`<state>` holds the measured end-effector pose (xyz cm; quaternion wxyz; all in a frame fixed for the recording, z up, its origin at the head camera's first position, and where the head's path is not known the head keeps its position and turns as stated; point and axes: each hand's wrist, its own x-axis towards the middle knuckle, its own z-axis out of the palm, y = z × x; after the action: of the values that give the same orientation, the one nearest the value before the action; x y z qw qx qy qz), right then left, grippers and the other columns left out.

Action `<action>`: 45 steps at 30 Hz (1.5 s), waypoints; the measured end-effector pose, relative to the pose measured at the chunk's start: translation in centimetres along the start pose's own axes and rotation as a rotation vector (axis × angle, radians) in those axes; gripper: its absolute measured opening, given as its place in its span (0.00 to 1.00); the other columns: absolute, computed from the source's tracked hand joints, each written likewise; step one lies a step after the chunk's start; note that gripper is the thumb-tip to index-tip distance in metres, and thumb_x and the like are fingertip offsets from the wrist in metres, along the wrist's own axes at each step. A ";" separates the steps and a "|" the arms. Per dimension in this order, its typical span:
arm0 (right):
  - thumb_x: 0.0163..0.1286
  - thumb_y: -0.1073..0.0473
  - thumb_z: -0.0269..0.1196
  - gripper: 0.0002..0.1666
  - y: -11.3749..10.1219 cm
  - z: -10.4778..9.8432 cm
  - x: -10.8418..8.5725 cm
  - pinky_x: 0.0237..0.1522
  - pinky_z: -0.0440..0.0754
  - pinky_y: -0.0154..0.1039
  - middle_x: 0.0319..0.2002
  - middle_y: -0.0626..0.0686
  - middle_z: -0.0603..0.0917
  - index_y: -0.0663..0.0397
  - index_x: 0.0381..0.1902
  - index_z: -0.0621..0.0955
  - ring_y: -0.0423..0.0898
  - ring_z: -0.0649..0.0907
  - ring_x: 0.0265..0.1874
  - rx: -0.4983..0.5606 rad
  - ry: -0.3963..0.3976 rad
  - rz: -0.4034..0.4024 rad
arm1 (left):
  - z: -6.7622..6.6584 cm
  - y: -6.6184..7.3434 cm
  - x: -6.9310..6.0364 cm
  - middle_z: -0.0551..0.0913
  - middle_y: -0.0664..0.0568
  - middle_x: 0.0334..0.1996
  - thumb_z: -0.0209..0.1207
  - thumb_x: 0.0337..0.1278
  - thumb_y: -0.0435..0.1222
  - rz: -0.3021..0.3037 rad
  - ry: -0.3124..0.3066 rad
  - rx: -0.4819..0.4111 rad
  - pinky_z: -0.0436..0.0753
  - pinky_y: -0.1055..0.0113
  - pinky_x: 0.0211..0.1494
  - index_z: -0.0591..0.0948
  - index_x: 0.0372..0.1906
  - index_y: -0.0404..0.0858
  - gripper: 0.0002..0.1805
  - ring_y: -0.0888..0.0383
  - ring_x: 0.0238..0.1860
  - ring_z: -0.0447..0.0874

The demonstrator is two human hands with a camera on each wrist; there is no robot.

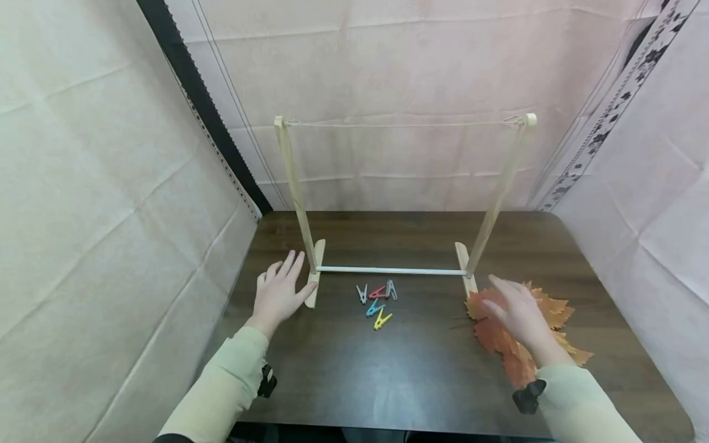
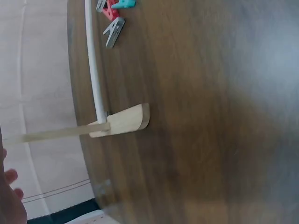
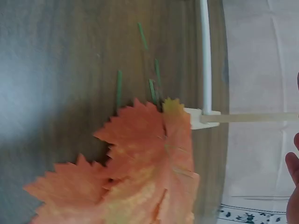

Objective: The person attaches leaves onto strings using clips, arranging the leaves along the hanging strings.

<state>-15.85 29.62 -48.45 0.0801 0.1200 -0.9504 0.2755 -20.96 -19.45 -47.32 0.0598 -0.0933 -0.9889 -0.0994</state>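
A wooden stand with two posts [image 1: 296,191], a white rod [image 1: 390,271] low between them and a string [image 1: 399,125] at the top stands on the table. My left hand [image 1: 279,295], fingers spread, is beside the stand's left foot [image 1: 312,295]; whether it touches cannot be told. Over a pile of orange-red artificial maple leaves [image 3: 135,163] is my right hand [image 1: 517,311], fingers extended. Green stems [image 3: 119,88] poke out from the leaves. Several small clothespins lie in front of the rod, among them a yellow clothespin [image 1: 382,319], a blue clothespin [image 1: 374,307] and a red clothespin [image 1: 378,293].
The dark wood table [image 1: 404,375] has rounded corners. White cloth walls [image 1: 421,67] enclose it at the back and both sides. The stand's right foot [image 1: 466,271] is close to the leaf pile.
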 end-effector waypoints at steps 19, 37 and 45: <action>0.60 0.65 0.65 0.22 1.1 4.7 -1.6 0.51 0.68 0.58 0.48 0.64 0.81 0.68 0.52 0.78 0.61 0.76 0.47 -0.039 -0.067 0.012 | 5.7 4.6 -1.1 0.75 0.49 0.58 0.61 0.56 0.50 0.016 -0.034 -0.400 0.61 0.47 0.58 0.70 0.63 0.41 0.32 0.48 0.57 0.68; 0.61 0.62 0.65 0.13 2.8 7.8 -3.4 0.48 0.71 0.60 0.41 0.57 0.82 0.58 0.45 0.82 0.58 0.78 0.44 -0.030 -0.154 0.128 | 10.9 8.0 -2.0 0.80 0.51 0.37 0.64 0.53 0.36 -0.027 -0.054 -0.555 0.74 0.55 0.45 0.79 0.48 0.34 0.17 0.51 0.41 0.75; 0.59 0.63 0.67 0.13 3.5 9.2 -3.9 0.47 0.72 0.59 0.41 0.57 0.82 0.58 0.43 0.83 0.58 0.78 0.43 -0.078 -0.152 0.112 | 13.2 10.0 -1.9 0.80 0.53 0.35 0.65 0.51 0.37 -0.024 -0.079 -0.630 0.75 0.58 0.44 0.80 0.47 0.34 0.18 0.55 0.39 0.74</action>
<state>-13.89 28.27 -58.75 -0.0030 0.0840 -0.9690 0.2322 -18.42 -7.46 -58.58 -0.0115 -0.0994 -0.9121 -0.3977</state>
